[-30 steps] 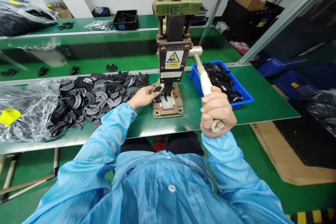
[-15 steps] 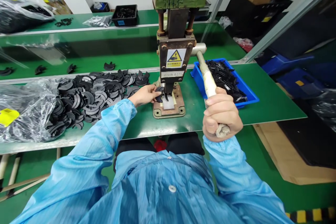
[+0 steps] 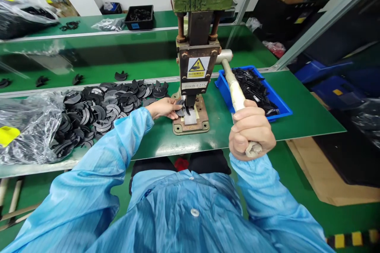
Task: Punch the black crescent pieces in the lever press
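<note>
A hand press (image 3: 196, 65) with a green top and a yellow warning label stands on the green bench. My left hand (image 3: 165, 108) is closed on a black curved plastic part (image 3: 179, 108), holding it at the left side of the press base, under the ram. The ram (image 3: 190, 100) is down close to the part; whether it touches I cannot tell. My right hand (image 3: 251, 129) is wrapped round the taped end of the press lever (image 3: 234, 87), which slants down toward me. Left of the press lies a pile of similar black curved parts (image 3: 102, 110).
A blue bin (image 3: 280, 112) of black parts sits right of the press. A clear plastic bag (image 3: 29, 126) lies at the left end of the bench. On the rear shelf are a black tray (image 3: 139, 25) and a flat bag (image 3: 109, 24). A metal post (image 3: 323, 19) slants at right.
The view has shifted slightly. My left hand has shifted slightly with the curved part, still at the press base. My right hand stays on the lever, which is at nearly the same angle.
</note>
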The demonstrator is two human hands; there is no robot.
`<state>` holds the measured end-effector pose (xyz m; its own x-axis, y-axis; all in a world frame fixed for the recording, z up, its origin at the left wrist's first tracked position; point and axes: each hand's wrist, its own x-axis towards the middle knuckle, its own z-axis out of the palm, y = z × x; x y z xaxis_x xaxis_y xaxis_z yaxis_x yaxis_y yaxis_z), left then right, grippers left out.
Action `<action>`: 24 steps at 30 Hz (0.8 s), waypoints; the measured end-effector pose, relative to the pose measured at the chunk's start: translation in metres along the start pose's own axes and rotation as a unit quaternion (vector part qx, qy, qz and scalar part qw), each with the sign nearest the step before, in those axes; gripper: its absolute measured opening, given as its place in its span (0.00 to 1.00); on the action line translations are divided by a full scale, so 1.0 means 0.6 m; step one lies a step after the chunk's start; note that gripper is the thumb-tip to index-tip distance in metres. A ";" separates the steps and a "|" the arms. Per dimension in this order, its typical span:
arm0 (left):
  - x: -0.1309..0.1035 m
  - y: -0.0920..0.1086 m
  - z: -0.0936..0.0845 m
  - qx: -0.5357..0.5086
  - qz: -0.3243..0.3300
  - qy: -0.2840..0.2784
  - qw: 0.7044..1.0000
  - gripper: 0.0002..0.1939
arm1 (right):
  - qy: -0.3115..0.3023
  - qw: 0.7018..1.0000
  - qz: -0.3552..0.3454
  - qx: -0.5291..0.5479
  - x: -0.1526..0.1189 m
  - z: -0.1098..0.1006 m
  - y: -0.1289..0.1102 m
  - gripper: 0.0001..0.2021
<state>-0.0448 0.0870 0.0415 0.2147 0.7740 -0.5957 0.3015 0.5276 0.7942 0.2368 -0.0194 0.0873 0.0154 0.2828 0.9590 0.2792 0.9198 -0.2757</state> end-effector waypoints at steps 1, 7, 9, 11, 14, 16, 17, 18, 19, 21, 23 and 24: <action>-0.003 0.001 0.004 -0.005 0.000 0.003 1.000 0.12 | 0.008 1.000 -0.008 0.007 0.014 0.004 0.000 0.15; -0.032 -0.010 0.024 -0.063 0.057 0.038 0.996 0.13 | 0.054 0.995 -0.039 0.073 0.186 0.026 0.022 0.24; -0.057 -0.024 0.021 -0.073 0.093 0.039 0.992 0.15 | 0.028 0.995 -0.016 0.095 0.217 0.022 0.036 0.27; -0.091 -0.039 0.014 -0.079 0.128 0.032 0.988 0.18 | 0.020 0.997 0.022 0.073 0.200 0.018 0.050 0.28; -0.152 -0.060 0.008 -0.089 0.177 0.014 0.980 0.23 | 0.047 0.992 0.116 0.018 0.093 0.028 0.058 0.26; -0.190 -0.068 0.015 -0.088 0.206 0.002 0.975 0.25 | -0.038 0.976 0.209 0.042 0.003 0.049 0.046 0.20; -0.206 -0.069 0.021 -0.084 0.216 -0.004 0.973 0.25 | -0.094 0.964 0.239 0.064 -0.038 0.061 0.035 0.20; -0.219 -0.069 0.028 -0.079 0.224 -0.009 0.971 0.25 | -0.143 0.940 0.291 0.103 -0.072 0.074 0.022 0.21; -0.230 -0.068 0.037 -0.075 0.229 -0.012 0.971 0.25 | -0.172 0.929 0.307 0.117 -0.100 0.087 0.007 0.21; -0.246 -0.066 0.054 -0.070 0.231 -0.014 0.970 0.25 | -0.194 0.915 0.327 0.131 -0.133 0.109 -0.019 0.20; -0.255 -0.066 0.069 -0.073 0.228 -0.014 0.971 0.25 | -0.187 0.917 0.330 0.124 -0.146 0.123 -0.037 0.18; -0.259 -0.068 0.075 -0.075 0.228 -0.015 0.971 0.25 | -0.181 0.918 0.332 0.119 -0.148 0.126 -0.043 0.17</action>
<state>-0.0487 -0.0702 0.0962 0.3209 0.9300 -0.1792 0.0305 0.1790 0.9834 0.1557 -0.0478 0.0041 -0.2263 0.8351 0.5013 0.1044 0.5325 -0.8399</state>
